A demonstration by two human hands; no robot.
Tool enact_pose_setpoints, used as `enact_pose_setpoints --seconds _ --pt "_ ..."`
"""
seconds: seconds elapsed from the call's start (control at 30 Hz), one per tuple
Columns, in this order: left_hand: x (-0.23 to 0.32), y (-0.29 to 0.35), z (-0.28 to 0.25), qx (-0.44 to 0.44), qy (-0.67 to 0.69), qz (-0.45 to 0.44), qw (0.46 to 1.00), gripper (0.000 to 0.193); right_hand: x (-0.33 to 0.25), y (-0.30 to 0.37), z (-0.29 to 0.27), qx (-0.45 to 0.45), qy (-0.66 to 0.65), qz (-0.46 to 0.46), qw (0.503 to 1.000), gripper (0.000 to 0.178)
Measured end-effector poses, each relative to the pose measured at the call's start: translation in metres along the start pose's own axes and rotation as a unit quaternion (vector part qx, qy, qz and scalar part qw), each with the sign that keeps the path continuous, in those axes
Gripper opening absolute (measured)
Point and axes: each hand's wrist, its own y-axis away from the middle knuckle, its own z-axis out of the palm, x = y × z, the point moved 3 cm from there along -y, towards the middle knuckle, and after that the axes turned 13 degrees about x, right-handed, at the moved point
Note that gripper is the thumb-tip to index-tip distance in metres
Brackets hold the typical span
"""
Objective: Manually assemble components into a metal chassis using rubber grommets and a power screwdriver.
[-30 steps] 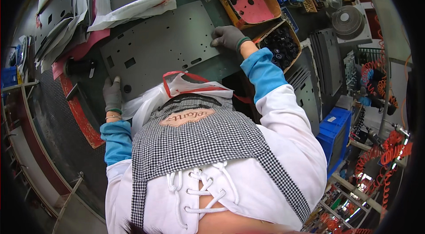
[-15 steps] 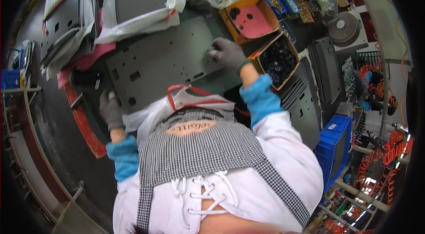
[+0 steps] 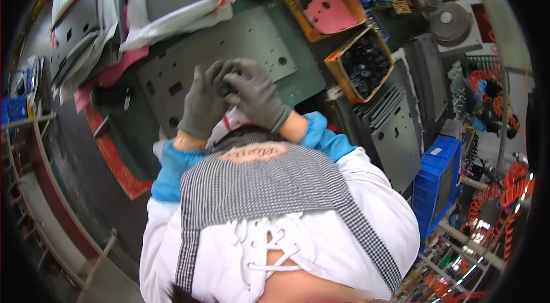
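My gloved left hand (image 3: pixel 203 103) and gloved right hand (image 3: pixel 253 92) are together above the near edge of a flat grey metal panel (image 3: pixel 223 39). Their fingers are curled toward each other around a small black part (image 3: pixel 226 87), mostly hidden between them; its exact kind does not show. Round and square holes are cut through the panel, which lies on a dark green work surface (image 3: pixel 309 76). Close to my right arm stands a cardboard box (image 3: pixel 356 95) full of small black parts.
Another box (image 3: pixel 312 30) with a pink lining holds a few black pieces. Wrapped panels (image 3: pixel 86 22) lean at the left, near a black spool (image 3: pixel 109 98). Blue bins (image 3: pixel 355 2) of small hardware stand at the back. Stacked panels (image 3: pixel 395 148) and a blue crate (image 3: pixel 435 182) are at the right.
Both hands have come together from opposite sides of the panel. The right hand moved left, away from the box of black parts; the left moved right and slightly farther away.
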Motion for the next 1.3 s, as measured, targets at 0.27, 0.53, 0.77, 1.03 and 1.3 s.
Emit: enact_pose_setpoints --seconds 0.27,0.53,0.77,1.03,1.3 --pt "-0.011 0.003 0.020 -0.064 0.328 -0.181 0.925 0.083 0.020 0.017 -0.007 0.056 -0.091 0.100 0.989 0.039" --pt "0.008 0.014 -0.040 0.047 0.078 -0.109 0.990 0.060 0.081 -0.018 -0.055 0.244 0.039 0.106 0.963 0.017" --pt "0.048 0.044 -0.189 0.397 -0.233 0.206 0.864 0.040 0.188 -0.051 -0.130 0.251 0.333 0.160 0.895 0.027" --pt "-0.001 0.065 -0.204 0.406 -0.317 0.047 0.856 0.057 0.134 0.000 -0.065 0.074 0.042 0.253 0.964 0.042" --pt "0.039 0.050 -0.153 0.227 -0.147 -0.013 0.963 0.048 0.167 0.072 -0.055 0.115 0.002 0.417 0.902 0.048"
